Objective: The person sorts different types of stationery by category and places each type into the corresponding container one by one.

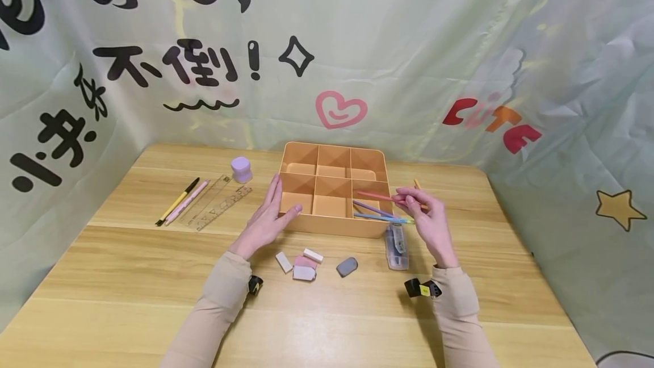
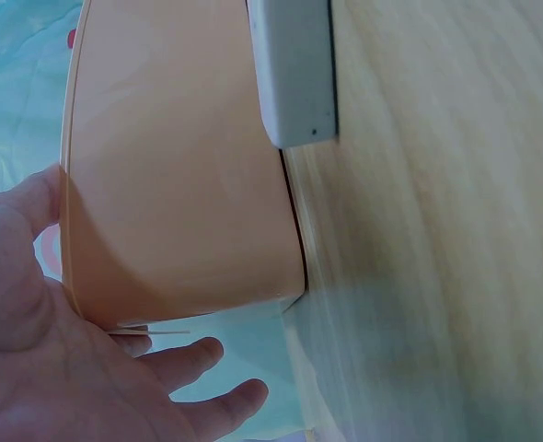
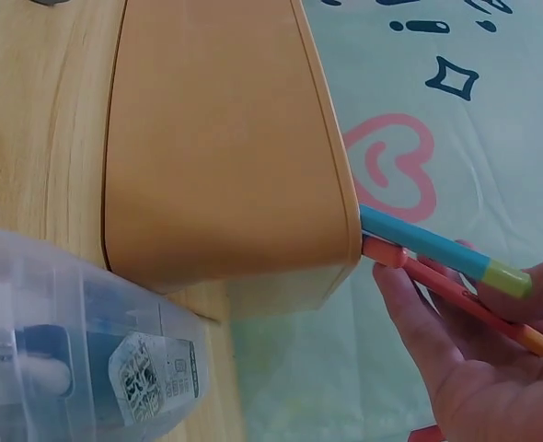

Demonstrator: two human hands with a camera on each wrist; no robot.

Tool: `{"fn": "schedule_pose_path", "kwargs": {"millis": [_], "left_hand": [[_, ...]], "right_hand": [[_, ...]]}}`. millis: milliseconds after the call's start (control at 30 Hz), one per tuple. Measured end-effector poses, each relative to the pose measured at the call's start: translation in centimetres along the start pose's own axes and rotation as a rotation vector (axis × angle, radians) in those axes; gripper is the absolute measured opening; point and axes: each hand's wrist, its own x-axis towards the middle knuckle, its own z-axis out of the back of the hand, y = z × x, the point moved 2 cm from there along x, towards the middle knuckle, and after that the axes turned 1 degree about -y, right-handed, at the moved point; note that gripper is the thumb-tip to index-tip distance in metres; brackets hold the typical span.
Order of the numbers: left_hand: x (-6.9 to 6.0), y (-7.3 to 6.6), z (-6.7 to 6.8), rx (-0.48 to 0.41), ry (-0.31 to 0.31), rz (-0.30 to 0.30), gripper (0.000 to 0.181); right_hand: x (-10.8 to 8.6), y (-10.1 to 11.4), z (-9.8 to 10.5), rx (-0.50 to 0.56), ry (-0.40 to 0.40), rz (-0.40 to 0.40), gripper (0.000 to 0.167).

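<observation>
An orange six-compartment organizer box (image 1: 332, 225) stands on the table. My left hand (image 1: 263, 226) rests on its front left corner, fingers straight along the left wall and thumb over the front rim. My right hand (image 1: 426, 217) pinches a red pen (image 1: 375, 195) at the box's right side, its far end over the front right compartment. A purple pen (image 1: 372, 208) and a blue pen with a green end (image 3: 428, 244) lean on that compartment's rim. Behind the right hand an orange stick end (image 1: 417, 184) shows, mostly hidden.
A clear plastic case (image 1: 397, 247) lies by the box's front right corner. Several erasers (image 1: 304, 272) and a grey one (image 1: 347, 267) lie in front. Leftward are brush-like pens (image 1: 186, 203), clear rulers (image 1: 217, 209) and a purple cylinder (image 1: 241, 169). A printed cloth (image 1: 409, 44) hangs behind.
</observation>
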Motion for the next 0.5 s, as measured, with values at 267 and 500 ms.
{"fn": "schedule_pose_path", "kwargs": {"millis": [267, 500], "left_hand": [[0.06, 0.03, -0.05, -0.002, 0.001, 0.000, 0.090], [0.04, 0.05, -0.06, 0.002, -0.005, -0.009, 0.090]], "right_hand": [[-0.15, -0.20, -0.46, -0.048, 0.101, 0.015, 0.033], [-0.07, -0.40, -0.62, -0.031, 0.134, 0.037, 0.036]]}}
